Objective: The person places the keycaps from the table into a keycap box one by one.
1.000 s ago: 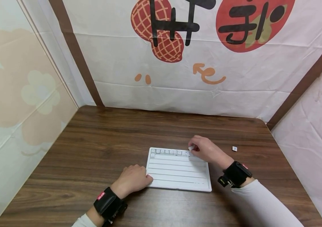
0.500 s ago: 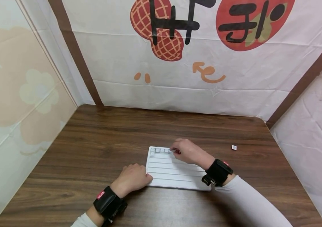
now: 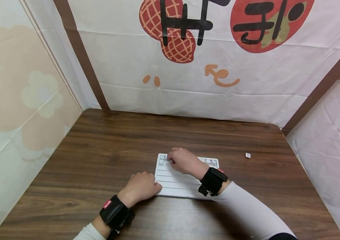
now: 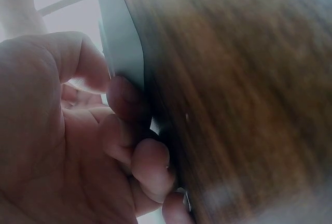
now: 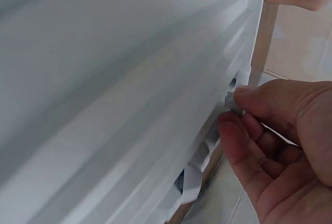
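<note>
A white ridged board (image 3: pixel 174 183) lies on the table, its rows running left to right. My left hand (image 3: pixel 141 186) grips the board's left edge, thumb on top near the front corner; in the left wrist view its curled fingers (image 4: pixel 150 162) press against the edge. Over the far left part of the board, my right hand (image 3: pixel 185 161) pinches a small whitish tile (image 5: pixel 232 103) between thumb and fingertips, right at the far row. Small square tiles (image 3: pixel 208 161) stand along that row, the middle ones hidden by my right hand. One more tile (image 3: pixel 161 162) sits in the second row's left end.
A single loose tile (image 3: pixel 248 155) lies on the brown wooden table (image 3: pixel 122 140), right of the board. Printed fabric walls (image 3: pixel 188 96) close off the table's back and both sides. Black bands (image 3: pixel 213 181) are strapped around both wrists.
My right hand has moved left along the far row, from its right part to near its left end, uncovering tiles on the right. My left hand has stayed on the board's edge.
</note>
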Demonstrator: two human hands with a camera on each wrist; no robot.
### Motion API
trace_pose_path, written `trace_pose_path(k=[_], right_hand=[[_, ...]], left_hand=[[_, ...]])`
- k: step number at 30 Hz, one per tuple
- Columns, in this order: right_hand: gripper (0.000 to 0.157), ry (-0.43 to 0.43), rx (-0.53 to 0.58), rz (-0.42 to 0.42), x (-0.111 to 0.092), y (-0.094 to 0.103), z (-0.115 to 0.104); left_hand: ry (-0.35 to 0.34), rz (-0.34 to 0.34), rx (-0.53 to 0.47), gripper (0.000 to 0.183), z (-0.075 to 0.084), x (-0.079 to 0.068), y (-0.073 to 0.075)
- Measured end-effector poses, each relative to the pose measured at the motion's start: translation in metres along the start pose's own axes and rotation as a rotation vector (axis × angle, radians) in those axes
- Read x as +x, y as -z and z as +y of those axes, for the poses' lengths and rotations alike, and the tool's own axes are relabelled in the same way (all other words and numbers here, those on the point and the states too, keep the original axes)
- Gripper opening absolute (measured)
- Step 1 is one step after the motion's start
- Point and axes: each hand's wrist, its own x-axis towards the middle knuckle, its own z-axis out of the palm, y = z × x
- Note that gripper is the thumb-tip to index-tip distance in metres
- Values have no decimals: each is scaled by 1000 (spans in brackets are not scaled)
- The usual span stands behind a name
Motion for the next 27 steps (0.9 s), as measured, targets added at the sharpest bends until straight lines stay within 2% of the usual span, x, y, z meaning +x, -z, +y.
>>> trace_pose_path(k=[6,18,27], right_hand=[[15,-2,-2,25,6,-7,-6],[12,-54,-69,24,11,-10,-16],[9,-31,-83,48,11,-10,-19]], left_hand=[[-9,16,12,32,-2,1,-3],[-16,2,-4,33,-3,1,-2],[-13,8,-7,35,-2,1,-1]])
